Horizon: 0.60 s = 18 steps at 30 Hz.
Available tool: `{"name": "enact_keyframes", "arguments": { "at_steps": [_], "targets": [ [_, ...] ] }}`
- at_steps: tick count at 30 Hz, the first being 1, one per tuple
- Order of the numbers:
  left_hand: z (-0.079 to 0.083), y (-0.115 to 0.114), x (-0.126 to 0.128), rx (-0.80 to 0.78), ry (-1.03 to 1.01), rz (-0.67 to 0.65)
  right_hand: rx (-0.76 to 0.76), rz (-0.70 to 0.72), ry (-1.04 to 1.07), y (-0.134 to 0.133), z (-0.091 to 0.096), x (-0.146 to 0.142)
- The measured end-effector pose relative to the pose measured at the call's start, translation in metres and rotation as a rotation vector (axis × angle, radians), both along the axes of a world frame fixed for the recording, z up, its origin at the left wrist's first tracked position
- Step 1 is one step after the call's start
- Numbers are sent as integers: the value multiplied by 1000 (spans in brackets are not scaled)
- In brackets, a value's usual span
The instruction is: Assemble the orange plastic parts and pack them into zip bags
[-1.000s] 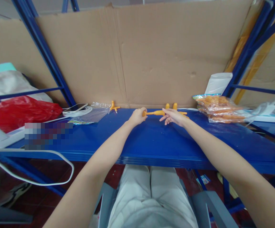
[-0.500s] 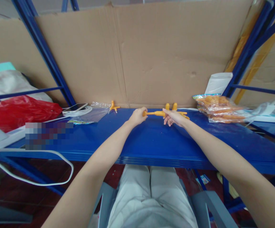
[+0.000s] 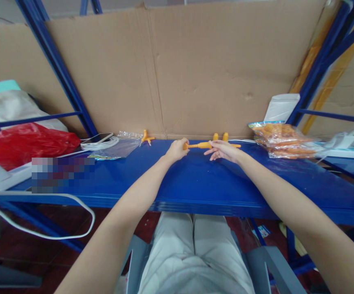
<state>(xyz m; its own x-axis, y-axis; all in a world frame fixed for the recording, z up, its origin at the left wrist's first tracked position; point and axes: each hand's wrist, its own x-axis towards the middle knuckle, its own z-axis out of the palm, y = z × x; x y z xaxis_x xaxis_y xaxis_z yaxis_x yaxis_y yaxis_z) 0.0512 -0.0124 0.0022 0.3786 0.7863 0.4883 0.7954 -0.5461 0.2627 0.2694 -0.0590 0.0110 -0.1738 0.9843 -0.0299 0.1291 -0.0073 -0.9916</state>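
Note:
Both my hands are raised over the blue table (image 3: 195, 183) near its back edge, joined by a long orange plastic piece (image 3: 202, 145) with a ridged, screw-like stretch. My left hand (image 3: 177, 150) is closed around the piece's rounded left end. Farther right, my right hand (image 3: 222, 151) pinches it between thumb and fingers, the other fingers spread loosely. A thin orange tip sticks out beyond the right hand. Just behind that hand stand two rounded orange pegs (image 3: 215, 136); whether they join the held piece is hidden.
Left of my hands lie a small branched orange part (image 3: 146, 138) with silvery ends and a clear plastic bag (image 3: 125, 148). Bagged orange pieces (image 3: 284, 139) are stacked at right. A cardboard sheet (image 3: 207, 73) rises behind. Farther left are a white cable (image 3: 102, 143) and a red bag (image 3: 33, 143).
My right hand's fingers have spread and shifted slightly left along the orange piece. A lower orange part that showed right of that hand is out of sight. My left hand stays in place.

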Motion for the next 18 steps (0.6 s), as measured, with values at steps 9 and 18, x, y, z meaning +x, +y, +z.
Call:
{"name": "enact_keyframes", "arguments": {
  "at_steps": [9, 18],
  "targets": [
    [-4, 5, -1, 51, -36, -58, -47, -91, -154, 2, 1, -2],
    [-4, 4, -1, 42, -14, -60, 13, -162, -127, -4, 3, -11]
  ]
}}
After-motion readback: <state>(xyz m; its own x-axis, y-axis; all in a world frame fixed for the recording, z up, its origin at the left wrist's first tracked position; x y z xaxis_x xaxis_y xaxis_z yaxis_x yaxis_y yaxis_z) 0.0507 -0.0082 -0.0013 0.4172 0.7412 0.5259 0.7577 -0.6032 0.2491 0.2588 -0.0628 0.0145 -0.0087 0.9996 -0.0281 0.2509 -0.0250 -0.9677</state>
